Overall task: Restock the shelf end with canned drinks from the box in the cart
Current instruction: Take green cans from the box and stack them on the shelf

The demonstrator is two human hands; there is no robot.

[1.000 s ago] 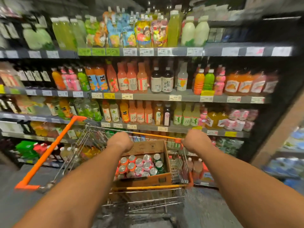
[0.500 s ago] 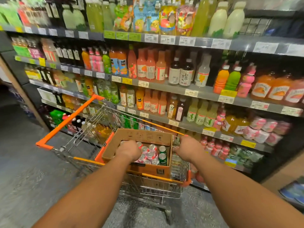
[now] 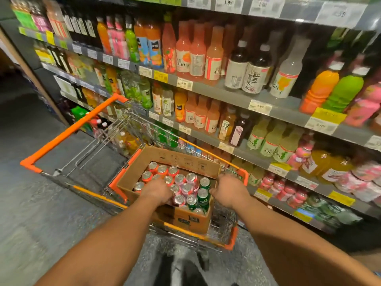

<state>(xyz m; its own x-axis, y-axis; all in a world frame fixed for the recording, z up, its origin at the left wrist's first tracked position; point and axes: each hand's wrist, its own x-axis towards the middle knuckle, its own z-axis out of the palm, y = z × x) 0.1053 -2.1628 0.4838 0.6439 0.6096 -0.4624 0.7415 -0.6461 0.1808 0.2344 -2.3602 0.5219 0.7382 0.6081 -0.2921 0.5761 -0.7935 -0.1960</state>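
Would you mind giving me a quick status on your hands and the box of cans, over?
Left hand down on the cans in the cardboard box, grip unclear. Right hand at the cart rim. Nothing blocking.

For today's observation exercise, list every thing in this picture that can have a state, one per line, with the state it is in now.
Cardboard box: open at the top, standing in the cart.
Cans: upright, packed in the box.
Cart: beside the shelves, carrying the box.
Left hand: reaching down over the cans; grip hidden.
Right hand: at the box's right edge; grip hidden.
Shelves: stocked with upright bottles.
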